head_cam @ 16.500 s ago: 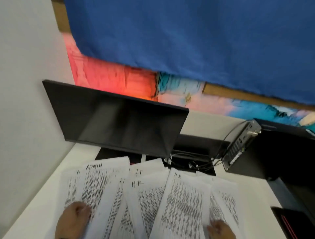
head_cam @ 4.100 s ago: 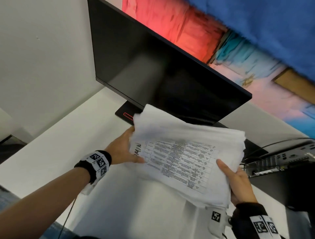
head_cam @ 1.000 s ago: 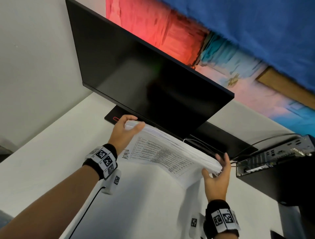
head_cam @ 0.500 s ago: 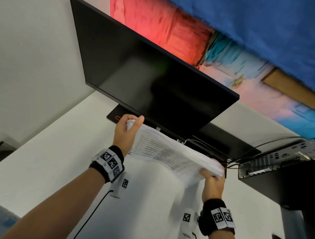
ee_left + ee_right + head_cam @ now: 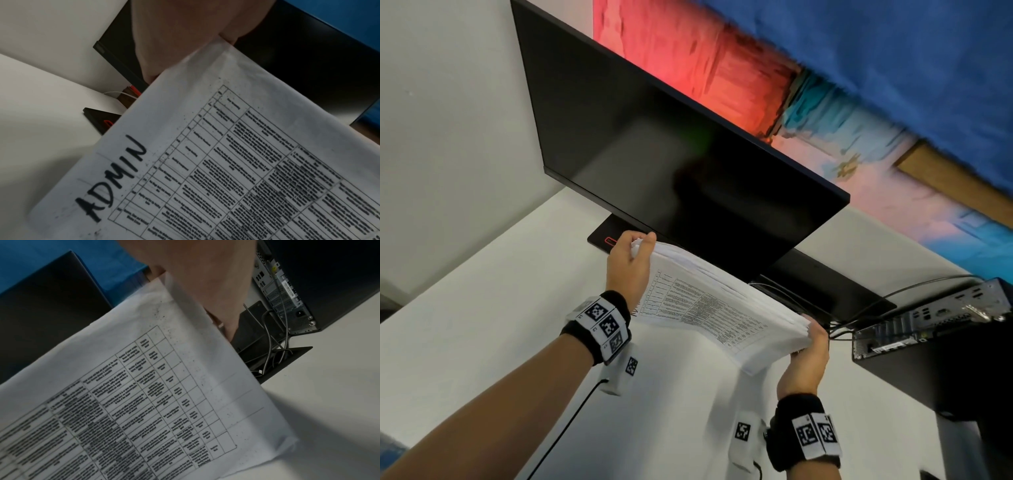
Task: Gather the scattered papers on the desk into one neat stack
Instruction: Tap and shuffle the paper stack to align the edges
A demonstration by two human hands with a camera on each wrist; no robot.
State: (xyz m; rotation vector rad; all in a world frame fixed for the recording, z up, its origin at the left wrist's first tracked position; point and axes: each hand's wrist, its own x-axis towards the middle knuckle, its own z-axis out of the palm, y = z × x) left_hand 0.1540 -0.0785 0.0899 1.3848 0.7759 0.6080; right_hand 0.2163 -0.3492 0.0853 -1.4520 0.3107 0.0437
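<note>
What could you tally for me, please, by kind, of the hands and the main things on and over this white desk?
Hands: 2, the left hand and right hand, each gripping an end of the stack.
White printed paper stacks: 1, top sheet marked ADMIN.
Black flat monitors: 1.
Black desktop computers: 1.
White desks: 1.
Total: 6.

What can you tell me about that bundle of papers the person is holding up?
The stack of papers is white printed sheets, the facing one bearing a table and a handwritten "ADMIN". Its edges look roughly lined up. It is raised before the monitor, gripped at its ends by the left hand and right hand.
</note>
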